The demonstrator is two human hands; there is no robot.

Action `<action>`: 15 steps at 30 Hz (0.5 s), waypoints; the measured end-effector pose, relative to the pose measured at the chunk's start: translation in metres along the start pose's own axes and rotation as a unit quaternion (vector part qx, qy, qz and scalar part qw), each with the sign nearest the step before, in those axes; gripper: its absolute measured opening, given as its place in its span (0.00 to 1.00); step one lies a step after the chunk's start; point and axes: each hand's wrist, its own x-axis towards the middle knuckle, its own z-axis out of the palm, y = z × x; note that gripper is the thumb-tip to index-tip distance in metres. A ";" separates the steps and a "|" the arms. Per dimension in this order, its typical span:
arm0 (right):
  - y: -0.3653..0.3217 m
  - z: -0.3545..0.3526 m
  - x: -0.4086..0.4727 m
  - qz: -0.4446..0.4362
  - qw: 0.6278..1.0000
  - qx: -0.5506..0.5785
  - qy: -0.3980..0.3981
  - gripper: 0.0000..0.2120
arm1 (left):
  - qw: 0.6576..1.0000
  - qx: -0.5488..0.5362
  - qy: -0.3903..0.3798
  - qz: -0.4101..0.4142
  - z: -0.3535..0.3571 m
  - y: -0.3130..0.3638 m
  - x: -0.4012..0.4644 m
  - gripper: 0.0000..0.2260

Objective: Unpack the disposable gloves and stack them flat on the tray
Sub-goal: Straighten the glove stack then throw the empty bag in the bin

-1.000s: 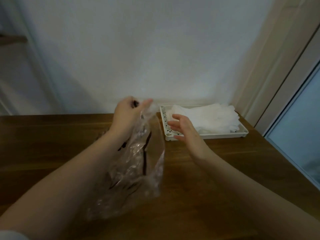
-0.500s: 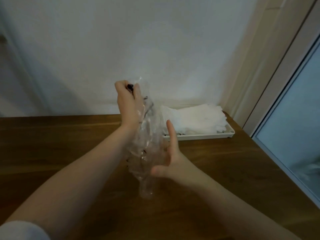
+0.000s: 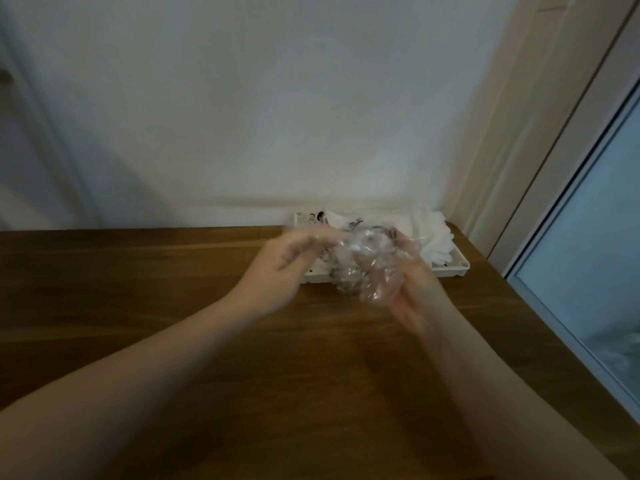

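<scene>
Both hands are smeared by motion blur, so individual fingers are hard to separate. The clear plastic bag (image 3: 363, 268) is crumpled into a ball between them and covers part of the white tray (image 3: 450, 270) behind it; the tray's near-left corner and much of its front wall are hidden. The white gloves (image 3: 433, 237) lie stacked in the tray at the far right of the wooden table (image 3: 138, 289), against the wall, and only their right end shows clearly. Dark print on the bag blurs against the tray's left end, and which of the two it belongs to cannot be told.

Half a second ago the left hand held the bag up high by its top, hanging long, with the right hand open below it. Now both hands are lower and farther out, in front of the tray, and the bag is bunched up small.

The left hand (image 3: 287, 268) reaches in from the left, fingers curled onto the wad's left side. The right hand (image 3: 412, 289) comes from the right, palm turned inward, fingers wrapped around the wad's right and underside. Both forearms stretch out over the table.
</scene>
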 end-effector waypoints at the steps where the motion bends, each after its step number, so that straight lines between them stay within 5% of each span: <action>1: -0.002 -0.001 0.000 -0.019 0.999 0.030 0.009 0.27 | 0.999 0.026 -0.039 0.027 0.002 -0.003 -0.003 0.12; 6: 0.002 0.001 -0.004 -0.078 0.979 0.190 0.010 0.22 | 0.988 0.026 -0.138 0.063 0.019 0.002 0.000 0.20; 12: 0.007 0.002 -0.007 -0.088 0.989 0.110 -0.044 0.17 | 0.961 0.202 -0.149 0.113 0.041 0.008 0.011 0.28; 15: 0.006 -0.002 -0.002 -0.072 0.989 0.076 -0.108 0.29 | 0.950 0.246 -0.164 0.095 0.042 0.004 0.014 0.31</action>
